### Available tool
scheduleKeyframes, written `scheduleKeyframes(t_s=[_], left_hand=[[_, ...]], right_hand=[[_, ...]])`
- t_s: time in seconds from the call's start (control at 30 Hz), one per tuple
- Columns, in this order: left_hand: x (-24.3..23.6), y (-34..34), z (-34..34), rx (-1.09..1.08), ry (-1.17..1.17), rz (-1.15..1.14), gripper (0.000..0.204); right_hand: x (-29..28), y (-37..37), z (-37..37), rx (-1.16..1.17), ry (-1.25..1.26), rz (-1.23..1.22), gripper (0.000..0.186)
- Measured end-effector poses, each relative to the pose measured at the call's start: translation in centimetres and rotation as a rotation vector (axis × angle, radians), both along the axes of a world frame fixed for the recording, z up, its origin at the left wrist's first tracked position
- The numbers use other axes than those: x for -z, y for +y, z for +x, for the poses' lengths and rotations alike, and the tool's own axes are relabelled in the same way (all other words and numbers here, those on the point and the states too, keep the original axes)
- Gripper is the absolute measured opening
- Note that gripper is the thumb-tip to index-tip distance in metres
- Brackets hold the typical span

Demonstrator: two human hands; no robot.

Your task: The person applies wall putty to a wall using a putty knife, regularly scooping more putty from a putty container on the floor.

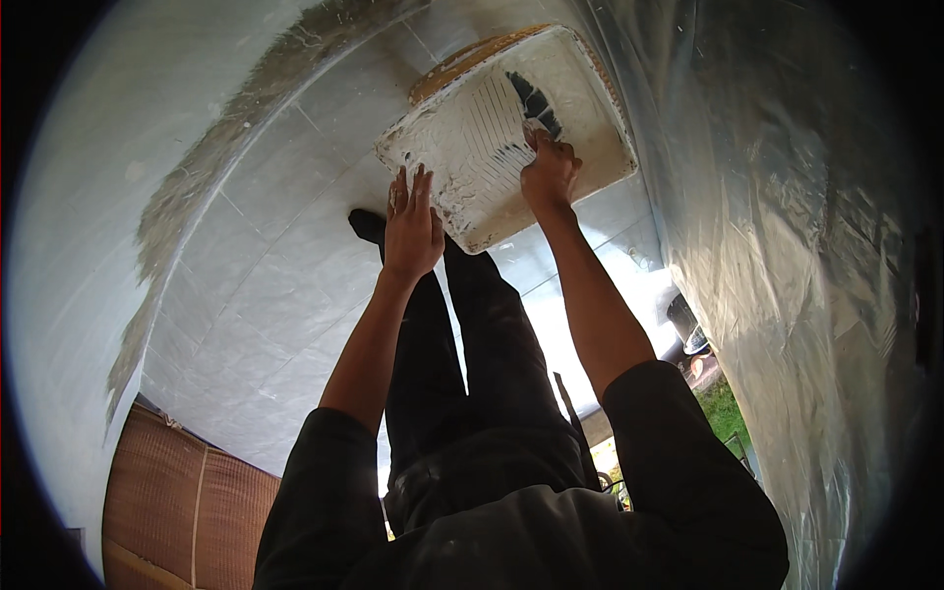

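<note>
A paint tray (pixel 472 108), coated in white paint, with a ribbed slope and a dark bare patch, sits on a round wooden surface (pixel 438 81). My right hand (pixel 551 167) is closed over the tray, holding something small and white (pixel 534 126) that I cannot make out clearly. My left hand (pixel 413 221), paint on its fingers, has them stretched out at the tray's lower left edge.
My legs and dark shoe (pixel 366 225) stand on grey tiled floor (pixel 256 275). A pale wall with a rough grey band (pixel 197 167) curves along the left, above brown woven matting (pixel 157 492). Translucent plastic sheeting (pixel 777 246) hangs at the right, beside a dark container (pixel 688 324).
</note>
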State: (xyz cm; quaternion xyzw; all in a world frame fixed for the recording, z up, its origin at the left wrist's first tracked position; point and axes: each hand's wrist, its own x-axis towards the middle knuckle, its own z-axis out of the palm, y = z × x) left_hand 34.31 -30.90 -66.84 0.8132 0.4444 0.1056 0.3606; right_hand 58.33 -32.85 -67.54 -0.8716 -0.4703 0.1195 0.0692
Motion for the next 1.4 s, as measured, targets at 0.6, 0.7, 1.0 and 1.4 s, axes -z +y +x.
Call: scheduleKeyframes(t_s=[0.6, 0.7, 1.0, 1.4], left_hand=[[-6.9, 2.0, -1.4, -0.067, 0.035, 0.081, 0.062], [-9.3, 2.5, -2.4, -0.118, 0.032, 0.120, 0.062], [-19.3, 5.6, -1.2, -0.183, -0.094, 0.258, 0.059], [-37.3, 14.9, -3.9, -0.285, -0.253, 0.698, 0.060]], right_hand=[[-2.5, -4.4, -5.0, 0.419, 1.087, 0.174, 0.042], [-5.9, -4.1, -4.5, 0.576, 1.491, 0.236, 0.040], [-15.6, 0.2, -1.0, 0.508, 2.109, 0.392, 0.061], [-31.9, 12.8, -3.9, 0.133, 2.267, 0.540, 0.050]])
